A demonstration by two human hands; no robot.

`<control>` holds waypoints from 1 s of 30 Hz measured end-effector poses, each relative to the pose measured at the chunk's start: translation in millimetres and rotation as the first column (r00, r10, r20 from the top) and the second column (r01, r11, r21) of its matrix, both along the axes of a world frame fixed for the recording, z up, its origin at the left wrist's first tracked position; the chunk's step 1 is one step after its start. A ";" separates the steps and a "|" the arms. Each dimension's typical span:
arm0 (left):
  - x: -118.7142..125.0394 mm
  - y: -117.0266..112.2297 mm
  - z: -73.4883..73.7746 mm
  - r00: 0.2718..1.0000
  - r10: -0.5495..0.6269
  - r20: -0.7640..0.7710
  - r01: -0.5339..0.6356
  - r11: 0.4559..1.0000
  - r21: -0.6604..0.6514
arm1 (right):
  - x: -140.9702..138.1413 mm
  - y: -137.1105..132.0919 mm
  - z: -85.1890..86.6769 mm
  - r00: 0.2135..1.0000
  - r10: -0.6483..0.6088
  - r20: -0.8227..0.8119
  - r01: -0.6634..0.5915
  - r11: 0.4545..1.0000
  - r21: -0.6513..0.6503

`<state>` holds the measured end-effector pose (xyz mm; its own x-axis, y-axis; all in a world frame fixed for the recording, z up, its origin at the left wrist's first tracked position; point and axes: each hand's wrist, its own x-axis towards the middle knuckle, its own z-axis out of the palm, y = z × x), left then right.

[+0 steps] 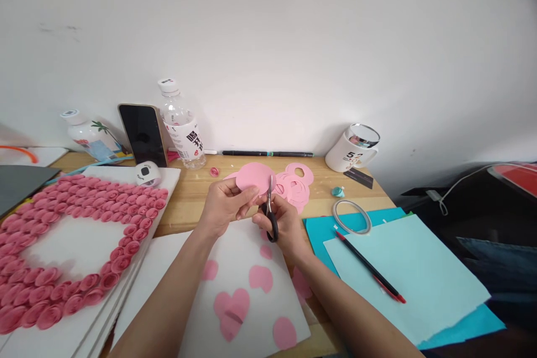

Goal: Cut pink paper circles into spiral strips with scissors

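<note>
My left hand (226, 204) pinches a round piece of pink paper (254, 178) by its lower edge, above the wooden table. In my right hand (285, 222) is a pair of scissors (272, 224) with black handles, blades pointing up at the right side of the pink paper. Whether the blades are parted is too small to tell. Behind my hands lie pink paper rings and scraps (300, 187). Under my forearms, a white board (260, 324) carries pink cutouts, among them a heart-shaped one (231, 313) and a round one (285, 333).
To the left, rolled pink paper roses (121, 263) cover a white board. A phone (144, 134), a plastic bottle (182, 128) and a mug (350, 148) stand along the wall. Blue paper (470, 330), a tape roll (352, 217) and a pen (369, 264) lie at right.
</note>
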<state>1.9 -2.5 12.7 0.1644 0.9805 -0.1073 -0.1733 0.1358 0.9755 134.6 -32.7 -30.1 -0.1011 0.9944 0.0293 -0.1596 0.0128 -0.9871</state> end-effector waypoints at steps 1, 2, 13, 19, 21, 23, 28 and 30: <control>-0.2 0.1 -0.3 1.000 -0.002 -0.001 0.002 1.000 0.008 | 0.1 0.0 0.0 1.000 0.001 0.004 -0.001 1.000 -0.007; -0.4 0.3 -0.6 1.000 -0.004 -0.001 0.004 1.000 0.014 | 0.1 -0.1 0.3 1.000 0.001 0.005 0.000 1.000 -0.014; -0.9 1.3 0.4 0.997 0.060 0.043 -0.061 0.998 0.028 | -0.5 -1.4 4.3 0.997 -0.010 0.079 0.014 0.999 -0.053; 1.5 -0.2 -0.1 0.998 0.023 0.053 -0.025 0.999 0.034 | -0.7 -1.1 -2.5 0.997 -0.007 0.075 0.009 1.000 -0.023; 3.0 -0.9 -2.6 1.000 0.003 0.029 -0.004 0.999 0.032 | -1.8 -1.1 -2.0 0.997 -0.002 0.077 0.003 1.000 -0.015; 4.1 -1.4 -5.2 1.000 -0.006 -0.002 0.006 0.999 0.039 | -2.8 -1.1 -1.2 0.997 0.013 0.080 -0.012 1.000 -0.013; 1.3 -0.9 -9.0 0.996 -0.049 -0.073 0.055 0.994 0.089 | -1.7 1.0 -2.2 0.998 0.049 0.049 -0.050 0.999 0.005; -0.9 -0.3 -9.6 0.991 -0.081 -0.111 0.092 0.991 0.102 | 0.3 2.5 -3.6 0.998 0.050 0.037 -0.051 0.998 0.030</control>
